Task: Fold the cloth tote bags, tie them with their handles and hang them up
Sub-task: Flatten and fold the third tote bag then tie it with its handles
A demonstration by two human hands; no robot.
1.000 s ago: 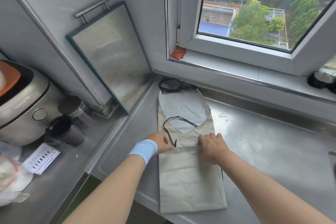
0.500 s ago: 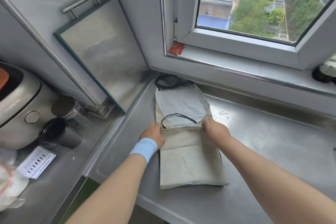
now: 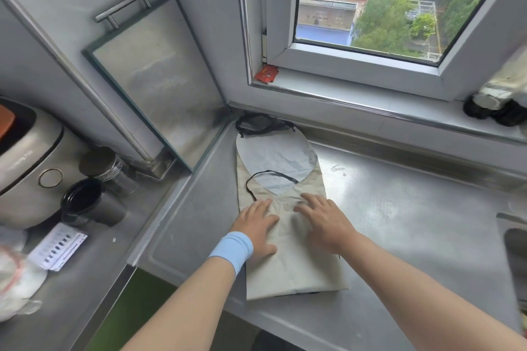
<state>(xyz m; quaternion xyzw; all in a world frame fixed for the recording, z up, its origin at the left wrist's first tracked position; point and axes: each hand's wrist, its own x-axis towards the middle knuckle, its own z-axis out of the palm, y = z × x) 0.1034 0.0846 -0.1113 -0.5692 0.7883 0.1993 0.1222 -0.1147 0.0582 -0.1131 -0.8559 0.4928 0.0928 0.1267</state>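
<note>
A beige cloth tote bag (image 3: 291,262) lies flat on the shiny steel counter (image 3: 413,222), just below the window (image 3: 370,8). Its near end is close to the front edge of the counter. Its far end reaches into the back corner by the wall.

Both hands lie flat on top of the bag. The left hand (image 3: 256,225) has a light blue wristband (image 3: 232,251) on its wrist. Its fingers are straight and a little spread, and they press down on the left side of the cloth. The right hand (image 3: 325,222) does the same on the right side. The two hands are near each other but do not touch. Neither hand pinches anything.

The near part of the bag looks folded over, and the fingertips rest by the top edge of that fold. Past the fingers, the pale blue inside (image 3: 273,154) of the bag shows. A thin black handle (image 3: 268,177) makes a loop on it. Another black handle (image 3: 262,124) sits bunched at the far end.

A flat metal tray (image 3: 159,80) with a bar grip leans on the wall to the left. Further left stand a rice cooker (image 3: 25,162), a metal can (image 3: 99,164) and a black cup (image 3: 82,202). A small red packet (image 3: 266,74) sits on the window sill.
</note>
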